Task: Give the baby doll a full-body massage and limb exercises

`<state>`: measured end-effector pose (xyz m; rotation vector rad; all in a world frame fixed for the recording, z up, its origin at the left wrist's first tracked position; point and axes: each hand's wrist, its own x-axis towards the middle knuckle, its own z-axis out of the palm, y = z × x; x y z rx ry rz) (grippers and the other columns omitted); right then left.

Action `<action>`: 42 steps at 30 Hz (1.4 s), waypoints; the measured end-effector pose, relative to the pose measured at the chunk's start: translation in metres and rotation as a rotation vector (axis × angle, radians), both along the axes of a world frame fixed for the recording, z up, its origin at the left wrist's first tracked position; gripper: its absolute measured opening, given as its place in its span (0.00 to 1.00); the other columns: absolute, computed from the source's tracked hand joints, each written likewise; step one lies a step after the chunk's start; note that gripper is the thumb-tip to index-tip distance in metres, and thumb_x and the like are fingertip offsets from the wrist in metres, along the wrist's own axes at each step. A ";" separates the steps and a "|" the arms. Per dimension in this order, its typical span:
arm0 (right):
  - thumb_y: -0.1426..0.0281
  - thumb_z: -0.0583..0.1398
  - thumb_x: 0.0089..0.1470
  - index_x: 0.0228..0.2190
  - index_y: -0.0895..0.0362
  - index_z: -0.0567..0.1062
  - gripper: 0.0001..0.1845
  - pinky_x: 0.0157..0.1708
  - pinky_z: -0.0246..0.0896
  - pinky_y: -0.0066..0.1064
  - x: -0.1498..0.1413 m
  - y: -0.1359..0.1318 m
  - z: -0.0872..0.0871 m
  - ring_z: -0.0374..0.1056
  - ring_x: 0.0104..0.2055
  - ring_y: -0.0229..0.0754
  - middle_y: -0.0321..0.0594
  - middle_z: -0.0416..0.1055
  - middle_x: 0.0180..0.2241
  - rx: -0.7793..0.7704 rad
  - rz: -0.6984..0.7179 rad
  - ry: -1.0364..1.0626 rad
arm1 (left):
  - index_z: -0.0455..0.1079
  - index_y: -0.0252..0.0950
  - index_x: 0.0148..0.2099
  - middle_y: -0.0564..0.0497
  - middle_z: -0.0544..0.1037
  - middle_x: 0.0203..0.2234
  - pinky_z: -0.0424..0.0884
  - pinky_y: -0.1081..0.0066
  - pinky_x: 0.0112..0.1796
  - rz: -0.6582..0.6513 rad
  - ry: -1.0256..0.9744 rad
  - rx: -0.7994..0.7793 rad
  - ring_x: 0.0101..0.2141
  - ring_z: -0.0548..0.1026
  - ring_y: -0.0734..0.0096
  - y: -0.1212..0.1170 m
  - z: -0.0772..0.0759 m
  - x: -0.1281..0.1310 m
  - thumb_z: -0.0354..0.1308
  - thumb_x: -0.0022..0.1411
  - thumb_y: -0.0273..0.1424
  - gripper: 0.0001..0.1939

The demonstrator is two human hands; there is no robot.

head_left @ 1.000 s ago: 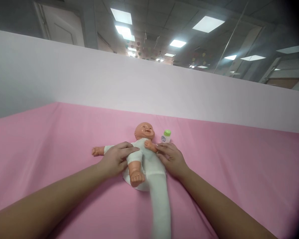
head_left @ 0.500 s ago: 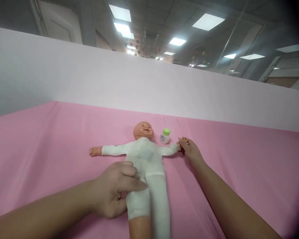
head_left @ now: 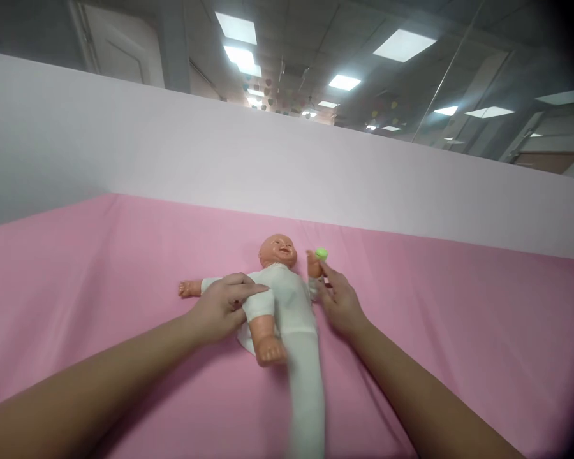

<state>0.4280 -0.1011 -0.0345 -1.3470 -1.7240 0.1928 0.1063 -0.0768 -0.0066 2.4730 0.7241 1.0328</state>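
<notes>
A baby doll [head_left: 294, 306] with a white cloth body lies on its back, its bare plastic head at the far end. My left hand [head_left: 224, 305] grips the doll's leg on the left side, which is folded up so the foot [head_left: 269, 350] hangs over the lower body. Around the doll's forearm on the right side, my right hand [head_left: 342, 303] is closed, and the small plastic hand [head_left: 314, 264] points upward. Behind that hand a small bottle's green cap [head_left: 321, 254] shows; the bottle's body is hidden. The doll's other leg lies straight toward me.
Pink cloth [head_left: 148, 255] covers the surface under the doll, with soft folds at both sides. A white padded-looking wall [head_left: 268, 166] rises along the back and left. Above it, glass reflects ceiling lights [head_left: 404, 44] and a door.
My left hand has raised the doll's leg, bending it up toward the belly. My right hand has brought the doll's arm up and inward, now in front of the bottle.
</notes>
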 end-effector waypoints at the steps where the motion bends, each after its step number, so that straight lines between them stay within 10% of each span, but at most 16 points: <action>1: 0.62 0.55 0.67 0.65 0.48 0.65 0.27 0.56 0.66 0.49 -0.008 -0.002 0.001 0.69 0.56 0.52 0.44 0.72 0.58 0.021 0.049 -0.088 | 0.77 0.45 0.57 0.49 0.76 0.44 0.74 0.70 0.39 0.031 0.013 -0.054 0.40 0.77 0.67 0.004 -0.002 0.000 0.56 0.61 0.23 0.25; 7: 0.69 0.56 0.65 0.60 0.42 0.71 0.24 0.60 0.61 0.50 -0.027 -0.008 0.010 0.68 0.57 0.51 0.36 0.75 0.56 -0.016 0.187 -0.212 | 0.80 0.44 0.54 0.50 0.78 0.42 0.73 0.71 0.38 0.073 -0.004 -0.129 0.40 0.77 0.67 0.010 -0.004 0.003 0.59 0.59 0.23 0.23; 13: 0.58 0.59 0.64 0.62 0.48 0.68 0.26 0.52 0.70 0.46 0.001 0.000 0.003 0.73 0.51 0.50 0.43 0.75 0.55 -0.060 0.037 0.123 | 0.80 0.40 0.54 0.50 0.75 0.32 0.69 0.71 0.33 -0.062 -0.084 0.089 0.30 0.73 0.71 -0.013 0.003 0.002 0.57 0.59 0.24 0.22; 18: 0.50 0.58 0.62 0.63 0.53 0.63 0.35 0.47 0.73 0.39 0.042 0.015 -0.002 0.76 0.48 0.48 0.48 0.77 0.53 -0.121 -0.261 0.357 | 0.82 0.40 0.45 0.52 0.72 0.26 0.65 0.72 0.30 -0.294 0.029 -0.044 0.28 0.71 0.72 -0.041 0.021 0.007 0.61 0.56 0.22 0.17; 24: 0.50 0.67 0.49 0.40 0.55 0.79 0.24 0.41 0.71 0.41 0.077 0.026 -0.009 0.78 0.40 0.53 0.47 0.81 0.39 -0.334 -0.366 0.252 | 0.82 0.40 0.41 0.50 0.75 0.26 0.67 0.70 0.31 -0.477 0.104 -0.120 0.28 0.73 0.69 -0.054 0.018 0.016 0.64 0.52 0.21 0.14; 30: 0.49 0.67 0.52 0.55 0.52 0.70 0.35 0.40 0.74 0.40 0.053 0.012 0.000 0.78 0.41 0.49 0.43 0.80 0.42 -0.128 -0.359 0.364 | 0.82 0.42 0.50 0.52 0.72 0.29 0.69 0.75 0.29 -0.217 -0.109 -0.144 0.28 0.73 0.74 -0.040 0.007 0.015 0.63 0.60 0.26 0.17; 34: 0.54 0.65 0.58 0.54 0.50 0.75 0.26 0.44 0.76 0.40 0.015 0.000 0.005 0.77 0.46 0.49 0.44 0.78 0.52 -0.023 -0.113 0.348 | 0.82 0.45 0.51 0.52 0.75 0.32 0.72 0.74 0.32 0.085 -0.107 -0.159 0.31 0.75 0.73 -0.009 0.001 0.008 0.60 0.59 0.24 0.20; 42: 0.62 0.56 0.67 0.57 0.41 0.76 0.19 0.61 0.64 0.50 -0.022 -0.005 0.010 0.72 0.57 0.50 0.34 0.77 0.55 -0.045 0.166 -0.152 | 0.83 0.44 0.49 0.52 0.79 0.36 0.74 0.73 0.36 0.107 -0.029 -0.250 0.37 0.78 0.68 0.010 -0.001 0.009 0.60 0.59 0.25 0.18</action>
